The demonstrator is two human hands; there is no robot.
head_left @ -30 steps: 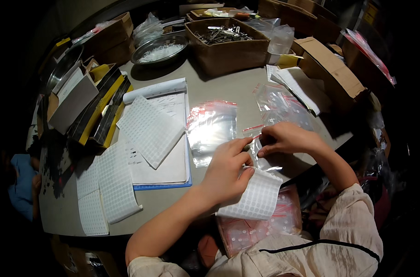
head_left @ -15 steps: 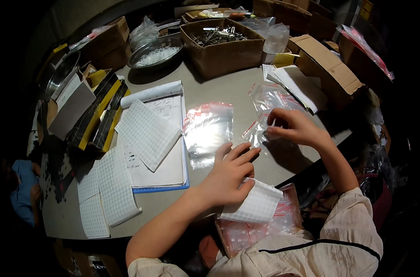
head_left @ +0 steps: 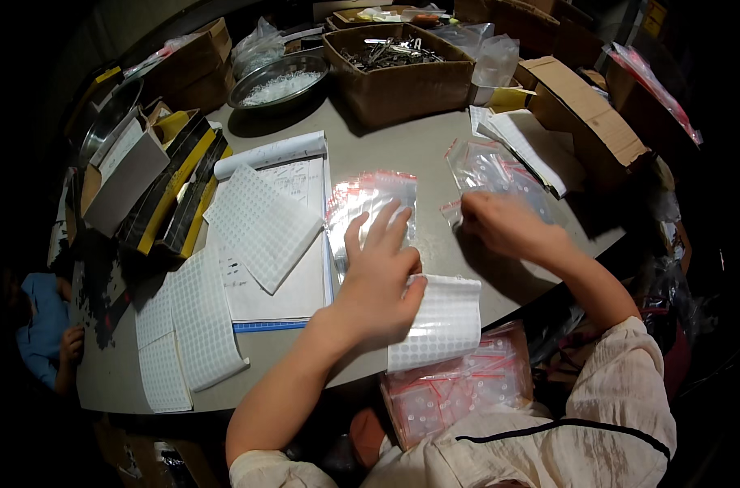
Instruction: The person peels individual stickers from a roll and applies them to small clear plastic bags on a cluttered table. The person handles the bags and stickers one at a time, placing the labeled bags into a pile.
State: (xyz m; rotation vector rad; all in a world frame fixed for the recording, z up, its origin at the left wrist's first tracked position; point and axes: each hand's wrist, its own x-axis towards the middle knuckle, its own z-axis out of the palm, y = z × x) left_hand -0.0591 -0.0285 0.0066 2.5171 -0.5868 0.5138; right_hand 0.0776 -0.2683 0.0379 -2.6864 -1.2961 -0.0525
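My left hand is open, fingers spread over the near part of a fanned stack of clear zip bags with red closures. Beside its thumb, a white sheet of round stickers hangs over the table's front edge; whether the thumb touches it I cannot tell. My right hand is closed, slightly blurred, on a clear zip bag whose red-edged corner pokes out left of the fingers. Most of that bag is hidden by the hand. More clear zip bags lie just beyond it.
An open box of filled zip bags sits at my lap. Sticker sheets lie on a clipboard to the left. Behind stand a metal bowl of small clear pieces and a carton of metal parts. A person is at far left.
My left hand has moved left and away from me onto the bag stack, uncovering more of the sticker sheet. My right hand has closed and shifted slightly away, the bag's corner moving with it.
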